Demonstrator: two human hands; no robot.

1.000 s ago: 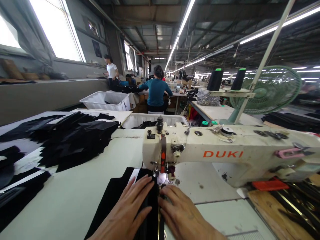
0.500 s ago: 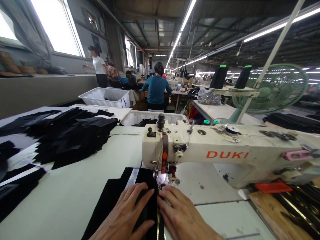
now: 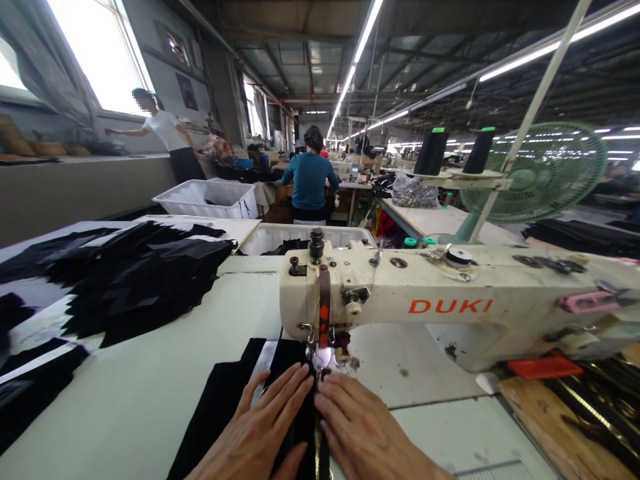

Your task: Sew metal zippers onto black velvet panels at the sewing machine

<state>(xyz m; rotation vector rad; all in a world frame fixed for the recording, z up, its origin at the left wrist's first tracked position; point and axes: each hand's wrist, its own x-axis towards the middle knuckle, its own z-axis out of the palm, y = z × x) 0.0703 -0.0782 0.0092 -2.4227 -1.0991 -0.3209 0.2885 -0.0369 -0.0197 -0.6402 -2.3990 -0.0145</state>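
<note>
Black fabric (image 3: 215, 400) with a pale strip (image 3: 265, 357) lies under the lit needle area of a white sewing machine (image 3: 400, 287). My left hand (image 3: 270, 420) rests flat on the fabric, fingers stretched toward the needle and thumb apart. Just right of the seam, my right hand (image 3: 357, 417) lies with its fingers extended over the fabric's edge, fingertips close to the presser foot. A gold-edged zipper tape (image 3: 317, 447) runs between the two hands toward the needle. What lies beneath the palms is hidden.
Black cut pieces (image 3: 145, 287) are heaped on the table at the left. Beyond the machine are white bins (image 3: 207, 197), thread cones (image 3: 431, 153) and a green fan (image 3: 535, 173). One person sits ahead, another stands by the window. A wooden board (image 3: 555, 427) is at the lower right.
My left hand's fingers have moved forward and closer together, nearer the needle. My right hand has barely moved. The standing person leans left with an arm extended. The view has shifted slightly.
</note>
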